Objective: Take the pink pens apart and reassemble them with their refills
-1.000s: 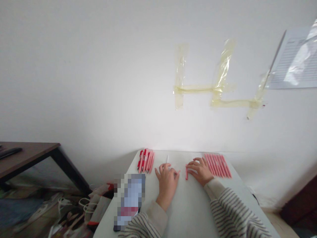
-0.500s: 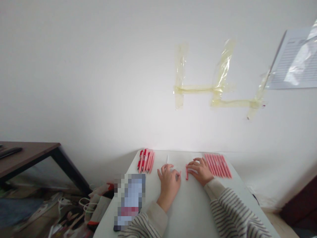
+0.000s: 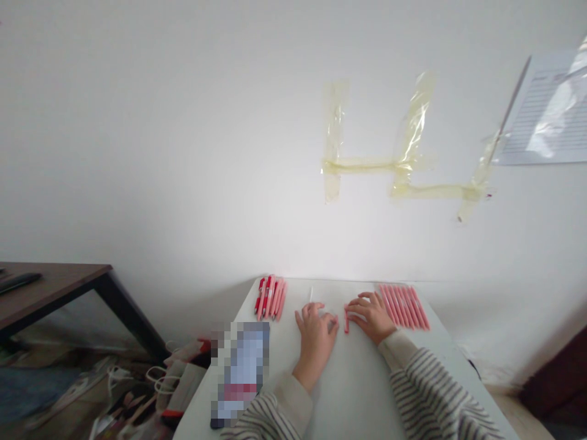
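Both my hands lie on a small white table (image 3: 348, 391). My left hand (image 3: 315, 333) rests palm down with its fingers apart, and its thumb reaches towards a short pink pen barrel (image 3: 346, 319). The fingers of my right hand (image 3: 372, 315) are stretched flat and point left, their tips at that same barrel. Just beyond my left hand lies a thin white refill (image 3: 310, 294). Neither hand grips anything that I can see.
A bunch of red and pink pens (image 3: 270, 296) lies at the table's far left, and a row of several pink barrels (image 3: 404, 305) at the far right. A phone (image 3: 241, 373) sits near the left edge. A dark side table (image 3: 55, 287) and floor clutter (image 3: 151, 391) are to the left.
My left hand has slid to the right, bringing its thumb close to the short pink barrel. My right hand has stayed in place.
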{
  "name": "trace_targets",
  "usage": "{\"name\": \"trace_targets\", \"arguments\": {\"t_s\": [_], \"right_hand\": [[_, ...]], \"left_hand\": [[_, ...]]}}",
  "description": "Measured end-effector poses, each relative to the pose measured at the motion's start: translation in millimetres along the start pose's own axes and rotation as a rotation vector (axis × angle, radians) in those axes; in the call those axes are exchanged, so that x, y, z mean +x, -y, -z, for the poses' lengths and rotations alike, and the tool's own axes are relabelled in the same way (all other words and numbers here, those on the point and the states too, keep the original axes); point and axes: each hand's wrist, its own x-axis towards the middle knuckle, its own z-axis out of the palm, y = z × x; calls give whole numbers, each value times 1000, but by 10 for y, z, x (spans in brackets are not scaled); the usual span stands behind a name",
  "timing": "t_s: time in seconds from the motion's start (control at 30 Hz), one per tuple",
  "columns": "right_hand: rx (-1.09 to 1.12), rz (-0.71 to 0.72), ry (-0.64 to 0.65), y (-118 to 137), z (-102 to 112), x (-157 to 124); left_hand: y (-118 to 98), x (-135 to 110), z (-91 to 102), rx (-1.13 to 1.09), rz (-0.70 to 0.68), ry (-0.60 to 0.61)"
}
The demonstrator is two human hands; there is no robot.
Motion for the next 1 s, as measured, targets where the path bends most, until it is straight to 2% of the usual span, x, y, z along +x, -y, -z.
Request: {"name": "trace_targets", "arguments": {"t_s": [0.33,0.7,1.0], "right_hand": [[-15,2,-12,-29,-49,-2],[28,28,-25,-75,-99,5],[25,61,-82,-92,-124,-6]], "left_hand": [[19,22,-69,-30,-17,0],[5,24,-34,-48,22,45],[63,44,-14,-13,17,-21]]}}
